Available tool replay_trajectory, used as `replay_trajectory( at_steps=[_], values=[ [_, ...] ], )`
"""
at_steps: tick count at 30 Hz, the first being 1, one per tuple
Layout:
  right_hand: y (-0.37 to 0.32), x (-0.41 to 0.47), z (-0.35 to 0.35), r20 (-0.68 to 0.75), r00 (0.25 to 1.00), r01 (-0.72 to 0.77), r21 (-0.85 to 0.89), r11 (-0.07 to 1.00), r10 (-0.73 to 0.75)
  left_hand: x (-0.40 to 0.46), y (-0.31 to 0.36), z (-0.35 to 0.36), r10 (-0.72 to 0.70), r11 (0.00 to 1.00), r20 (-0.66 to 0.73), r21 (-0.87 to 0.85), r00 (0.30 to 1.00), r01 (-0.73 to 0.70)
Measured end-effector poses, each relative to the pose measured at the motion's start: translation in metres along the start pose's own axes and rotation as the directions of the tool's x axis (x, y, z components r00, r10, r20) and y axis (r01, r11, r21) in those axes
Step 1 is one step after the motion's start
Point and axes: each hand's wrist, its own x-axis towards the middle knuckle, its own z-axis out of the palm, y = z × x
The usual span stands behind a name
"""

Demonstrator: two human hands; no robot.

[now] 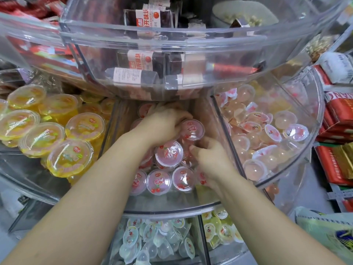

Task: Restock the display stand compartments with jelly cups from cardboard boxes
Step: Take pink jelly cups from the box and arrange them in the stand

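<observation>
While both hands work in the middle compartment of the clear plastic tiered display stand, stock stands as follows.

Item: pink round plastic jelly cups with foil-sealed cherry-print lids, piled loose in the middle compartment, thickest toward its front wall, some lid-up, some tilted. No cardboard box is in view.

Handling, as a judgement: light, stiff-walled, smooth and likely slippery; the film lid is the weak point, so hold is best taken round the rim or side wall, not pressed on the lid. Loosely piled cups may slide when neighbours are shifted.

Left hand: reached deep toward the back of the compartment, palm down, fingers curled over a pink cup, apparently gripping it.

Right hand: lower and nearer the right divider, fingers bent down among the cups; whether it grips one cannot be told.

Neighbouring stock: yellow jelly cups with clear lids in the left compartment; small pale peach jelly cups in the right compartment; small clear cups in the tier below; dark wrapped bars in the tier above.
</observation>
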Motion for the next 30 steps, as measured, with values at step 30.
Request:
replay_trajectory(
  at_steps=[30],
  values=[
    [-0.008,-0.021,-0.017,0.502,0.842,0.389,-0.313,0.867,-0.197,-0.102,0.009,-0.007,-0.119,0.955,-0.124,-0.286,0.985,0.080]
  ],
)
